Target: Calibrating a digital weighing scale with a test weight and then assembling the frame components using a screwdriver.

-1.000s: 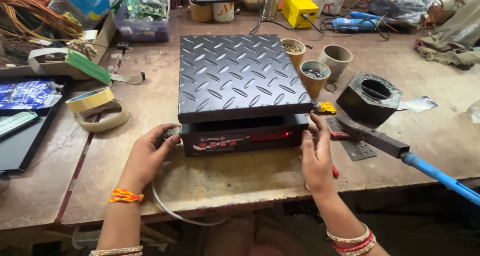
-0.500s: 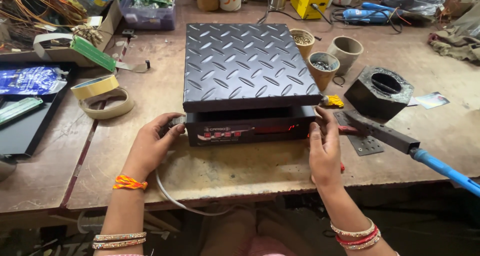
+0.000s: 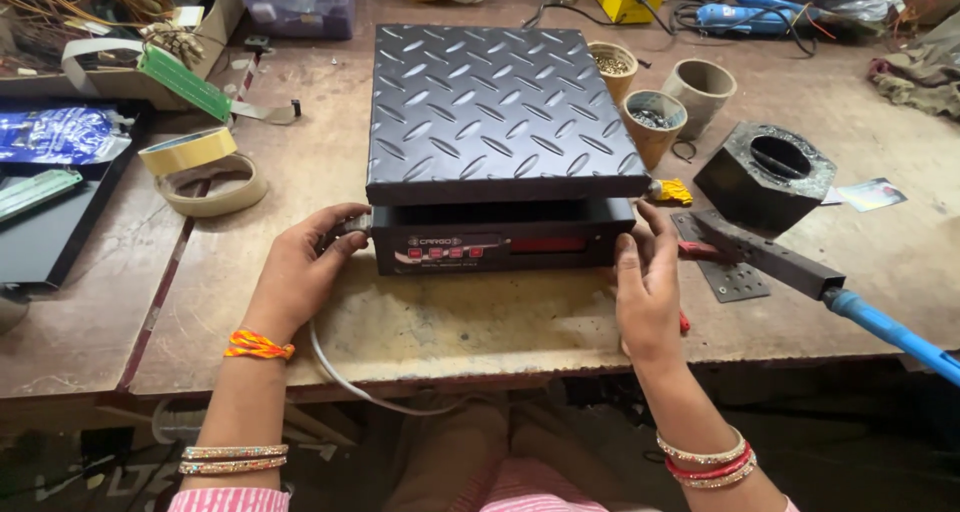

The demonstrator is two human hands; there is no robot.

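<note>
A black weighing scale [image 3: 500,122] with a diamond-tread top plate and a red display panel sits in the middle of the wooden workbench [image 3: 480,322]. My left hand [image 3: 300,267] grips the plug end of a grey cable [image 3: 345,377] at the scale's left side. My right hand [image 3: 645,282] rests against the scale's right front corner, fingers curled on its edge. The cable hangs off the bench's front edge.
Three clay cups [image 3: 655,122] holding small parts stand right of the scale. A black block with a round hole [image 3: 765,172] and a blue-handled tool [image 3: 880,322] lie at the right. Tape rolls [image 3: 205,167] and a green circuit board [image 3: 185,82] lie left.
The display's red glow has dimmed. Both hands stay at the scale's sides; the view has shifted slightly.
</note>
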